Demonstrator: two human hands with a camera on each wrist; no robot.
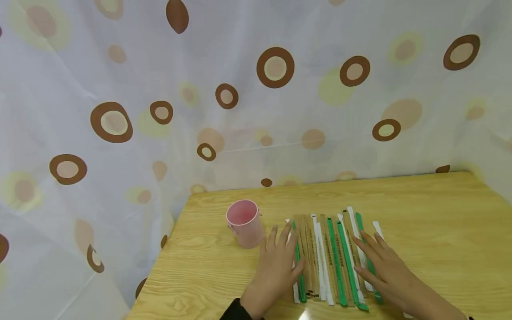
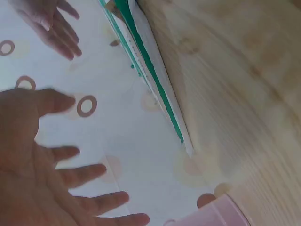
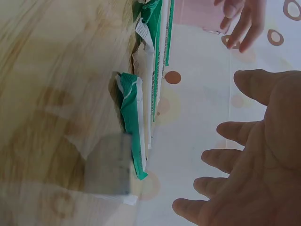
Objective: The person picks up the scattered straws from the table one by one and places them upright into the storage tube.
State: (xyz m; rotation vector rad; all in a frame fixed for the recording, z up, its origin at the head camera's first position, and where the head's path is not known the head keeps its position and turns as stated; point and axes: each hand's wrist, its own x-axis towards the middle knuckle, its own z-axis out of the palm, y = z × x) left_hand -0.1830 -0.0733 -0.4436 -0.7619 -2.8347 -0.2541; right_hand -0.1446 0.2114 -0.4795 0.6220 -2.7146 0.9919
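Observation:
Long thin paper-wrapped sticks in green, brown and white lie side by side in a row on the table; what is inside the wrappers cannot be seen. My left hand is over the row's left end, its fingers spread and holding nothing. Over the right end is my right hand, also with spread fingers and nothing held. In the wrist views, the left palm and right palm appear raised off the sticks. A white stick lies partly hidden under the right hand.
A pink bucket with small side handles stands upright, left of the row and just beyond my left fingertips. The wood-grain table meets a white curtain with brown ring patterns at its back edge.

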